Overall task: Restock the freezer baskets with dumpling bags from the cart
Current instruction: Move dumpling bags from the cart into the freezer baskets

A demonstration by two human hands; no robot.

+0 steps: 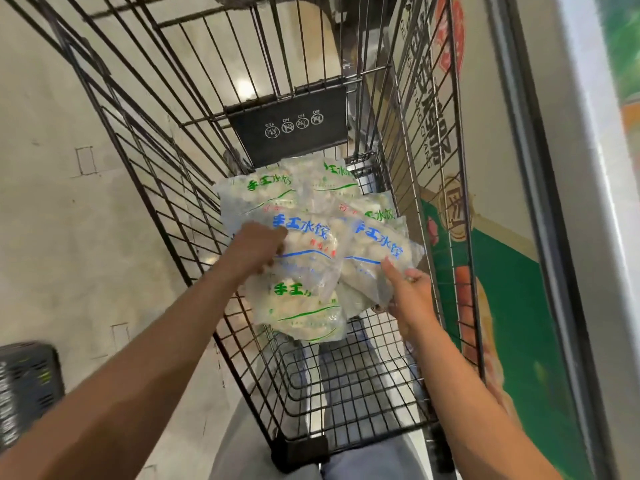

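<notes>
Several clear dumpling bags with blue or green print lie piled in the black wire cart (180, 188). My left hand (258, 247) grips the left edge of a blue-print bag (308, 244) near the top of the pile. My right hand (408, 289) holds the lower right corner of a second blue-print bag (377, 251), thumb on top. A green-print bag (301, 310) lies nearest me, below both hands. More green-print bags (263, 192) lie further back.
The freezer's side with a green and white graphic (512, 306) stands right beside the cart, with its metal frame (540, 168) beyond. A dark plastic basket (27, 382) sits on the tiled floor at the lower left. My legs show under the cart's mesh floor.
</notes>
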